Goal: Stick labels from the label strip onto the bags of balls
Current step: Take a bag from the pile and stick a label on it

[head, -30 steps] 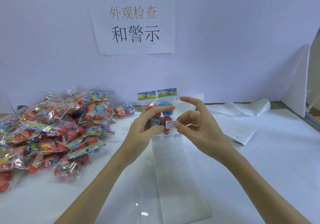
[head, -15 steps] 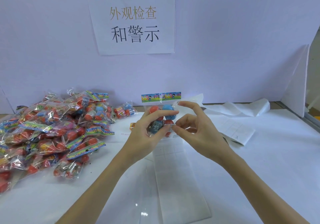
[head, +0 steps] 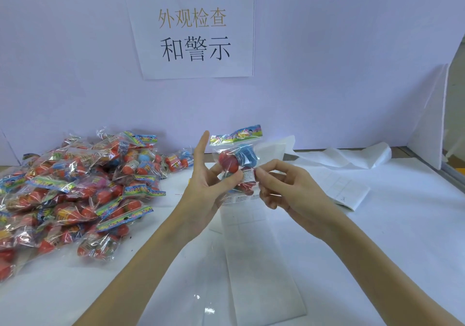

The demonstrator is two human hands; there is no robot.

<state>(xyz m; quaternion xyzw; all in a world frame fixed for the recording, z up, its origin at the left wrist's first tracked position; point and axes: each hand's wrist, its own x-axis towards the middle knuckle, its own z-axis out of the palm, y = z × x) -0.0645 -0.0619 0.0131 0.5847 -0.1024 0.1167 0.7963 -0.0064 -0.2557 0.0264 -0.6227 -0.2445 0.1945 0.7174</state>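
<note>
Both hands hold bag [head: 235,160]; label [head: 247,175] text unreadable.

One head-worn camera looks forward and down, close over the table [head: 377,225].

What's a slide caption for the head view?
Left hand holds a bag of balls while right hand presses a warning label onto it.

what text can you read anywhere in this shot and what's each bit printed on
"外观检查" in gold, on the paper sign taped to the back wall.
"和警示" in black, on the same sign, below.
"WARNING" heads the small white label on the held bag of balls; the lines under it are too small to read.
Bag header cards, label strip and booklet: print too blurred to read.
</note>
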